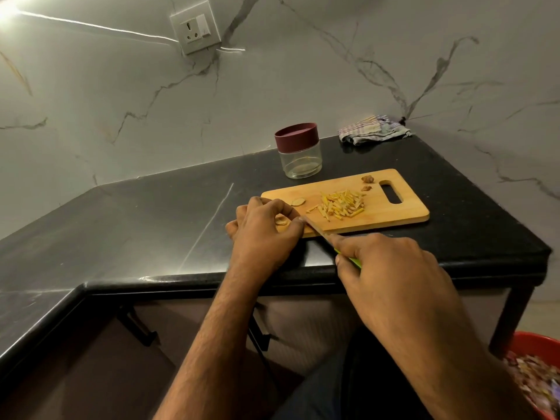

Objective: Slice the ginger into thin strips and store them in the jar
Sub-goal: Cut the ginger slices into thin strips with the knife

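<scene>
The left hand (266,228) pinches ginger slices (281,221) flat on the cutting board (391,212), steadying them. The right hand (391,268) grips a knife (321,233) beside them. Cut strips (341,204) lie mid-board; the lidded jar (300,151) waits just behind.

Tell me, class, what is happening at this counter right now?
A person is cutting ginger on a wooden cutting board. The left hand pinches a ginger slice at the board's near corner, while the right hand grips a green-handled knife, its blade angled toward that slice. A pile of cut strips lies mid-board. The jar stands behind the board, lid on.
</scene>
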